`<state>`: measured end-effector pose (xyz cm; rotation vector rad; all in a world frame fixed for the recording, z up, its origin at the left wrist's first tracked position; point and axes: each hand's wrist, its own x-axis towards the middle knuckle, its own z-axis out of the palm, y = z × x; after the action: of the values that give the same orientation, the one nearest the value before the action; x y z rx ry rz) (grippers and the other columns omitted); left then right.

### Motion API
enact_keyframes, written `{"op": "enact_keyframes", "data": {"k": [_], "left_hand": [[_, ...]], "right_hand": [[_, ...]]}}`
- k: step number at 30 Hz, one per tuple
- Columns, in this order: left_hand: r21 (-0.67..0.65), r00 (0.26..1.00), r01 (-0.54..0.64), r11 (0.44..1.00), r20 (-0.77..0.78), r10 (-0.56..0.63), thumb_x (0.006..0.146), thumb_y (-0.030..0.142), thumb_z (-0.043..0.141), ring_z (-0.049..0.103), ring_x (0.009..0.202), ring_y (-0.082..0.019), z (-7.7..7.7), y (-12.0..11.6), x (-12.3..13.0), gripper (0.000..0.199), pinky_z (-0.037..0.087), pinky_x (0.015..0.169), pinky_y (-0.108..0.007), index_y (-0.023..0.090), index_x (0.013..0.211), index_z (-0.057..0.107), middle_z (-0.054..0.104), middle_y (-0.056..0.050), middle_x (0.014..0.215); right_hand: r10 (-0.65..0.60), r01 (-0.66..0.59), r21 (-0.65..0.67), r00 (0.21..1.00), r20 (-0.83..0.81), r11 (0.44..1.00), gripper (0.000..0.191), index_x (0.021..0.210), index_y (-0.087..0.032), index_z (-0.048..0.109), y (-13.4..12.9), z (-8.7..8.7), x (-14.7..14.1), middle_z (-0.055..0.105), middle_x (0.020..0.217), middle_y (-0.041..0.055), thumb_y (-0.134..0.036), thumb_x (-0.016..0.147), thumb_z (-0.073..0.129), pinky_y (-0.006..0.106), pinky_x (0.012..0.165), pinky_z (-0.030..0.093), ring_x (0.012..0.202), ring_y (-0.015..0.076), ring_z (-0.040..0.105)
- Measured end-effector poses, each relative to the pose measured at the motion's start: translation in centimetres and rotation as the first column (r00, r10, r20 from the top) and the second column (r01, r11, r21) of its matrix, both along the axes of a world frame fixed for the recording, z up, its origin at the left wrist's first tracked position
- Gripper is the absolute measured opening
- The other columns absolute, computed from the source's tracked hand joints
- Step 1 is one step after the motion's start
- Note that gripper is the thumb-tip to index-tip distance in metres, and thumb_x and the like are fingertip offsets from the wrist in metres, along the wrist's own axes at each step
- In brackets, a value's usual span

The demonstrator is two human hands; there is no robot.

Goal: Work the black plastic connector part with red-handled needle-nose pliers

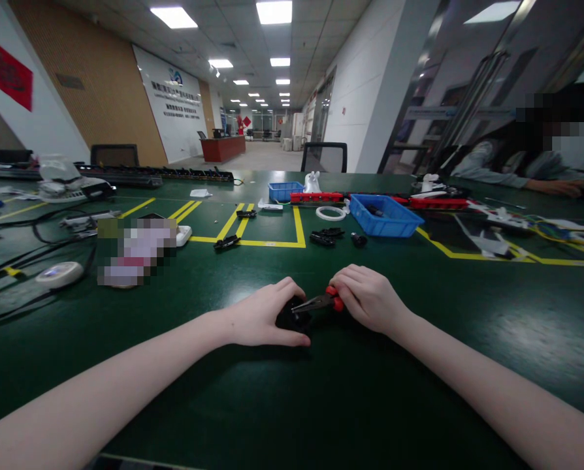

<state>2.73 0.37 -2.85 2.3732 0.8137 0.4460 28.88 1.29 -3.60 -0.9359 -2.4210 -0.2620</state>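
Note:
My left hand (267, 313) is curled round a small black part (294, 318), pressing it near the table top. The part's exact kind is hard to make out. In my right hand (368, 297) are needle-nose pliers (316, 303) with red handles, gripped from the right side. Their long tips point left and reach the black part between my left thumb and fingers. Most of the handles is hidden inside my right hand. Beyond my hands lie several loose black pieces (325, 236) and a small round black piece (358, 240).
A blue bin (386, 217) with dark parts stands beyond my right hand, near a white ring (331, 213) and red strips (316, 197). A blurred-out phone-like object (138, 254), cables and a white oval device (59, 275) lie left. Another person's hand (561, 188) rests at far right.

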Motion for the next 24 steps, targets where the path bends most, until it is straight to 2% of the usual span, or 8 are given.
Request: {"op": "enact_keyframes", "data": {"k": [24], "left_hand": [[0.024, 1.0, 0.012, 1.0, -0.021, -0.011, 0.077, 0.053, 0.076, 0.061, 0.097, -0.025, 0.04, 0.02, 0.0, 0.055, 0.05, 0.083, -0.038, 0.021, 0.115, 0.052, 0.058, -0.006, 0.115]], "right_hand": [[0.008, -0.009, 0.031, 0.999, 0.044, 0.999, 0.029, 0.083, -0.017, 0.06, -0.12, 0.01, -0.05, 0.066, 0.08, 0.0059, -0.023, 0.1, 0.037, 0.032, 0.067, 0.038, 0.072, 0.0159, 0.055]]}}
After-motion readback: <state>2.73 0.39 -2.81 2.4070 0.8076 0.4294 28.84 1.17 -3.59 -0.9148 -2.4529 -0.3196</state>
